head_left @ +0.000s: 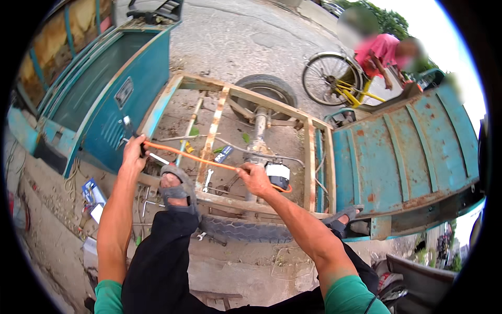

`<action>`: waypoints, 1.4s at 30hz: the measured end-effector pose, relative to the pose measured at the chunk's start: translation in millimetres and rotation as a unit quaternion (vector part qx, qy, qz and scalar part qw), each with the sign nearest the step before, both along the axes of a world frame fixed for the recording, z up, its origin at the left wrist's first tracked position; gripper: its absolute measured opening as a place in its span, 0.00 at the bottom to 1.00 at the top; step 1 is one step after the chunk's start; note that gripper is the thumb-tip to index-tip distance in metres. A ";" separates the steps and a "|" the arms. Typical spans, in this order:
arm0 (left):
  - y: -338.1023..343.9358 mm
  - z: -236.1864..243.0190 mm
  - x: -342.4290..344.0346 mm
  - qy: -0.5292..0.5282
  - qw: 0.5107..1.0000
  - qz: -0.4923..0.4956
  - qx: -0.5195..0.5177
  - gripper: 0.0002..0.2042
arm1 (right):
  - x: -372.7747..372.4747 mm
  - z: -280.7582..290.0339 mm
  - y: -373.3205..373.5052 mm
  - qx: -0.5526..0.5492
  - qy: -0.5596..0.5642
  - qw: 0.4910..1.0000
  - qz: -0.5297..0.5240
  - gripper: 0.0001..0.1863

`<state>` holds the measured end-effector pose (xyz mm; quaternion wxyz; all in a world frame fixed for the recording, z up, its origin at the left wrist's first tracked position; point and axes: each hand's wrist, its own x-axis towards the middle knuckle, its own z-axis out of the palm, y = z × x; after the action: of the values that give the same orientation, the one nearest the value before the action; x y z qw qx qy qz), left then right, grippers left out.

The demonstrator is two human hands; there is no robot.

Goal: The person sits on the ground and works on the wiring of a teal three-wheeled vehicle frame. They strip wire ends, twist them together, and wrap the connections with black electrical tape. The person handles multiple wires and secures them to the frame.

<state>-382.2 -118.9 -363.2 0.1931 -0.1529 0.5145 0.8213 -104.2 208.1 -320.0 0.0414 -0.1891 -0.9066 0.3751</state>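
An orange cable (189, 156) runs fairly straight between my two hands, above the rusty frame. My left hand (136, 148) is closed around its left end, with a dark-handled tool whose metal tip (127, 121) points up; my fingers hide the tool's exact kind. My right hand (254, 179) pinches the cable farther right. Beyond it, the cable reaches a black unit with a white top (278, 174) inside the frame. A wrench (208, 178) lies beside my sandalled left foot (178, 189).
The rusty frame (212, 131) has an axle (259, 128) and wheels at its far side (266, 89) and near side (246, 229). Teal metal bodies stand left (117, 99) and right (405, 152). A person in pink (384, 55) is beside a yellow bicycle (345, 86). Hex keys (146, 203) lie left.
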 end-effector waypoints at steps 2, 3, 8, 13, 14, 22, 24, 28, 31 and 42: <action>15.1 6.9 3.6 0.002 0.999 -0.009 -0.047 0.04 | -4.8 3.2 1.3 -0.005 -0.019 0.999 -0.043 0.19; 16.1 -0.5 0.6 0.018 0.998 0.002 -0.054 0.04 | -7.4 -3.6 3.8 -0.003 -0.014 0.999 -0.043 0.18; 0.0 -17.7 -3.1 -0.020 0.996 0.033 -0.077 0.05 | -20.5 -28.1 -4.7 -0.020 -0.036 0.998 -0.037 0.18; -7.0 -32.7 0.7 -0.061 0.995 0.017 -0.078 0.05 | -20.2 -14.7 -15.3 -0.028 -0.064 0.997 -0.029 0.18; -8.0 -33.7 2.4 -0.072 0.995 0.014 -0.071 0.05 | -19.5 -16.0 -14.5 -0.032 -0.062 0.997 -0.029 0.18; -12.9 -34.0 21.5 -0.096 0.995 0.006 0.011 0.04 | -24.1 -3.9 -7.5 -0.013 -0.081 0.996 -0.044 0.19; -14.8 -33.9 22.6 -0.094 0.995 0.010 0.023 0.04 | -25.8 -0.9 -7.8 -0.006 -0.094 0.995 -0.038 0.19; -18.4 -36.8 23.1 -0.090 0.995 0.013 0.050 0.04 | -24.8 -16.6 -3.8 -0.013 -0.073 0.997 -0.032 0.20; -17.6 -38.3 23.6 -0.087 0.994 0.017 0.069 0.04 | -25.3 -19.0 -4.0 -0.022 -0.063 0.997 -0.046 0.20; -17.6 -40.9 19.0 -0.096 0.993 0.012 0.073 0.06 | -26.2 -20.9 -0.5 -0.027 -0.053 0.997 -0.038 0.18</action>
<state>-363.3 -136.5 -404.1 0.2423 -0.2224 0.4309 0.8403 -130.4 207.6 -340.9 0.0019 -0.2443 -0.8890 0.3872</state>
